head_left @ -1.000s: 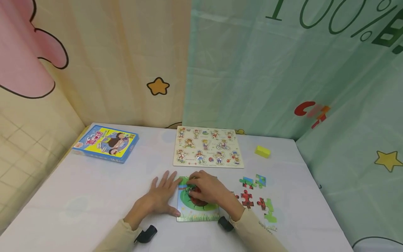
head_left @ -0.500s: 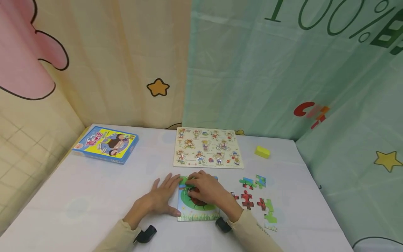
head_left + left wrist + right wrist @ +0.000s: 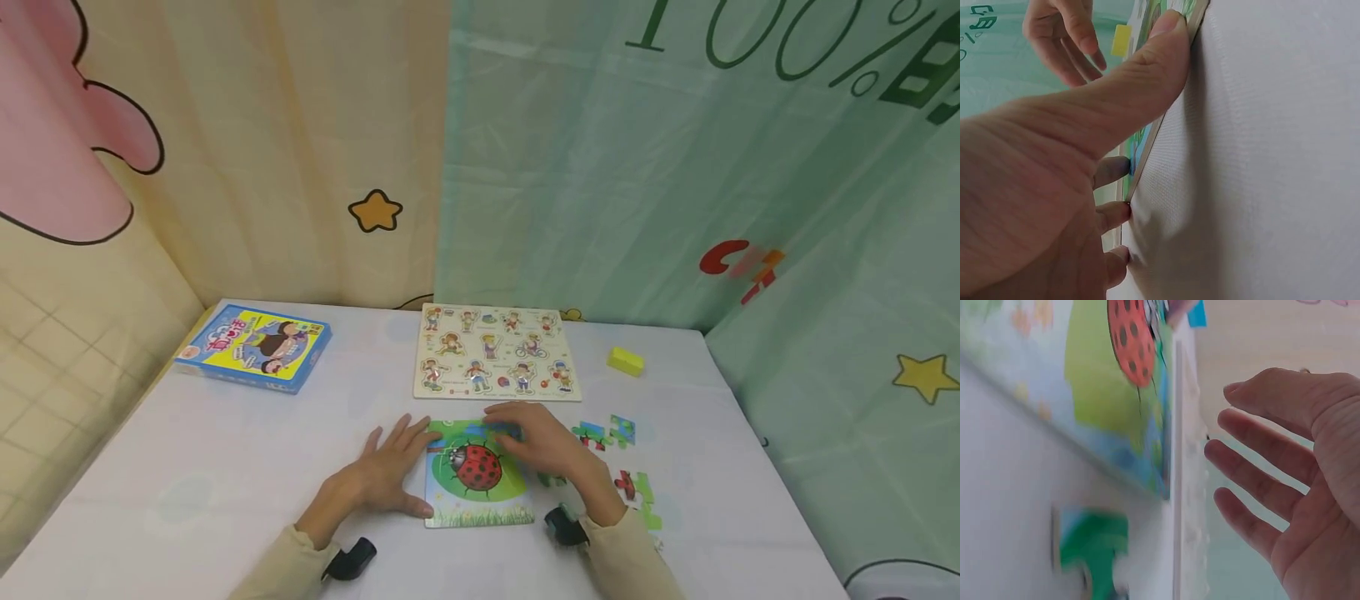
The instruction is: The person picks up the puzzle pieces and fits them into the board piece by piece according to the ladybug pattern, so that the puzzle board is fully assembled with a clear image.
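Observation:
A square ladybug puzzle board (image 3: 480, 512) lies on the white table, with piece seams faintly visible at its upper left. Along its left edge rests my left hand (image 3: 375, 479), fingers spread at the upper corner and thumb at the lower one; the left wrist view shows thumb and fingertips against the board's side. My right hand (image 3: 551, 442) hovers over the upper right corner. In the right wrist view its loosely bent fingers (image 3: 1254, 434) hold nothing. Loose jigsaw pieces (image 3: 625, 484) lie to the right, partly hidden by the right arm; a green piece (image 3: 1094, 537) appears blurred beside the board.
Behind the board lies a cream peg puzzle (image 3: 495, 352) with sports figures. A yellow block (image 3: 626, 361) sits at the back right. The blue and yellow box (image 3: 255, 346) stands at the back left. Printed curtains hang behind the table.
My right hand has lifted off the board's upper left and moved right, uncovering the ladybug picture. My left hand has stayed at the left edge.

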The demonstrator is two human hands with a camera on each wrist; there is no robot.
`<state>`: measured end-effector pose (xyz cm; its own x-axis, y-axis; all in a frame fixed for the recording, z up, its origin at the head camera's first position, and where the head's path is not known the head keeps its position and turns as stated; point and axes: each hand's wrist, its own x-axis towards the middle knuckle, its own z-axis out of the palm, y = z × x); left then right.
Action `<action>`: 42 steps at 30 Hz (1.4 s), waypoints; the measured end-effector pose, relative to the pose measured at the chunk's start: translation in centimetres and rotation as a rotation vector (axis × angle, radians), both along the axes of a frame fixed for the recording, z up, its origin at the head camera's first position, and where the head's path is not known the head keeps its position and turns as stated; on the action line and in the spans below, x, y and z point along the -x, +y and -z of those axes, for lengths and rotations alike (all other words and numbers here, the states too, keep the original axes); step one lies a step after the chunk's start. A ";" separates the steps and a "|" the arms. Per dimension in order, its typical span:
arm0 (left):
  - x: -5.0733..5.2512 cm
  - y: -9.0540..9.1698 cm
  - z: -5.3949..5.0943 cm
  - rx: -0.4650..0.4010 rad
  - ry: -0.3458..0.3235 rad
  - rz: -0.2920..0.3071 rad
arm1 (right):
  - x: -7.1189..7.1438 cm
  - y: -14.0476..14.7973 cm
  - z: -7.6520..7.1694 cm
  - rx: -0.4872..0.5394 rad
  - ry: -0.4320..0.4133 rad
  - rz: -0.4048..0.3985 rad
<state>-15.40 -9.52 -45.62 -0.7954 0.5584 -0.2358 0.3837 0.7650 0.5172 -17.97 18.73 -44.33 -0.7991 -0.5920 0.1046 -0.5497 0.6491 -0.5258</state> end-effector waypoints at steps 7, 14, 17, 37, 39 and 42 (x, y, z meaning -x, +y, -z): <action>-0.2 0.0 0.2 -0.016 -0.015 -0.008 | -0.6 4.7 -0.1 0.023 0.119 0.123; 0.0 0.0 0.3 0.005 -0.013 -0.007 | -1.3 8.5 -0.1 0.036 0.042 0.281; 0.0 0.0 0.3 0.001 -0.015 -0.011 | -1.3 9.7 -0.1 0.005 -0.005 0.323; 0.4 0.1 0.2 -0.010 -0.027 -0.004 | -1.2 13.0 0.9 -0.056 -0.211 0.464; 0.3 0.1 0.0 -0.010 -0.032 -0.007 | -1.2 12.9 0.9 -0.059 -0.219 0.476; 0.2 0.0 0.0 -0.015 -0.037 -0.009 | -1.1 12.6 1.0 -0.074 -0.222 0.489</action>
<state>-15.62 -9.51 -45.66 -0.7914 0.5550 -0.2563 0.3573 0.7602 0.5426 -16.84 31.33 -45.36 -0.9814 -0.1447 -0.1260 -0.0549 0.8410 -0.5383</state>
